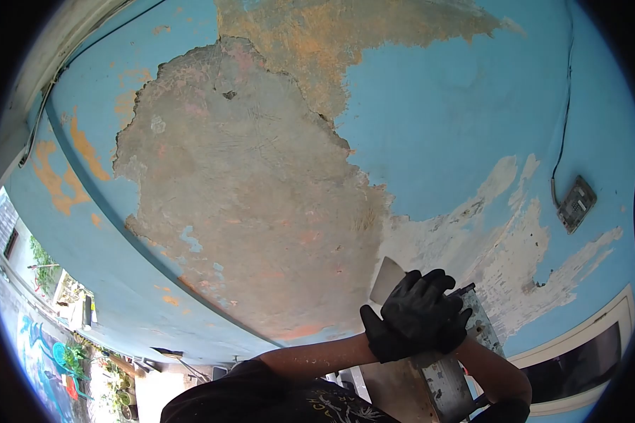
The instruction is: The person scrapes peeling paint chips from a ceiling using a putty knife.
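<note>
My left hand (395, 321) and my right hand (450, 326), both in black gloves, are pressed together and overlap low in front of the wall. From their upper left side sticks out the flat, pale blade of a scraper (386, 280), close to the wall surface. Gloved fingers are curled round it, and its handle is hidden. Where one glove ends and the other begins is hard to make out. Behind the blade, the wall (430, 106) has blue paint, a large bare grey plaster patch (247, 176), and whitish scraped streaks (501, 247).
A worn, paint-flecked metal-edged piece (448, 388) stands below my hands. To the right hang a cable and a dirty switch box (577, 204), above a pale-framed opening (578, 359). At lower left are a broom-like tool (168, 352) and plants (74, 356).
</note>
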The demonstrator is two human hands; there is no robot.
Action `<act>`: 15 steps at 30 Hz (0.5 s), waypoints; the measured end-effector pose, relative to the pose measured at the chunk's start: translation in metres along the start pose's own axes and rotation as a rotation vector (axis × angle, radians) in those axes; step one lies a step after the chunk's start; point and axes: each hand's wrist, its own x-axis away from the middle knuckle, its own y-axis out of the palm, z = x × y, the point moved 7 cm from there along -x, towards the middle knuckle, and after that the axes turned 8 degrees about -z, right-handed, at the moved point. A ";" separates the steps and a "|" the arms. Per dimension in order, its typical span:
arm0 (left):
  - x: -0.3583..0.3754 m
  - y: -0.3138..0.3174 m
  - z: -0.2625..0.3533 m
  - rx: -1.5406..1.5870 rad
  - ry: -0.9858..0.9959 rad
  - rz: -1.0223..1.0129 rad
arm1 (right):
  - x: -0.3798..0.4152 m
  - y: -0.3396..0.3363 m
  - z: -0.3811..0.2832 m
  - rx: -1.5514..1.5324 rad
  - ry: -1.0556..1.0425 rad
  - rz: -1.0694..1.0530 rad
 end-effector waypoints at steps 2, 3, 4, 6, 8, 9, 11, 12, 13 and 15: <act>0.015 0.017 -0.004 -0.044 0.006 -0.029 | 0.002 0.005 0.010 -0.067 0.010 -0.021; 0.027 0.036 -0.013 0.030 -0.050 -0.040 | 0.003 0.005 0.014 -0.090 0.014 -0.026; 0.031 0.038 -0.016 0.104 -0.108 -0.050 | 0.004 0.004 0.016 -0.112 0.019 -0.027; 0.037 0.017 -0.008 0.085 -0.077 -0.052 | 0.006 0.005 0.022 -0.151 0.029 -0.038; 0.038 0.002 0.003 0.068 -0.040 -0.053 | 0.011 0.002 0.027 -0.179 0.037 -0.039; 0.039 -0.002 0.005 0.090 -0.044 -0.016 | 0.012 0.002 0.030 -0.198 0.040 -0.044; 0.040 -0.007 0.003 0.113 -0.049 0.023 | 0.016 0.000 0.034 -0.218 0.048 -0.042; 0.039 -0.006 0.000 0.135 -0.037 -0.025 | 0.018 -0.001 0.035 -0.229 0.048 -0.042; 0.039 -0.004 -0.003 0.162 -0.030 -0.072 | 0.020 -0.003 0.037 -0.230 0.041 -0.036; 0.033 -0.013 -0.015 0.208 -0.012 -0.079 | 0.023 -0.005 0.040 -0.235 0.034 -0.019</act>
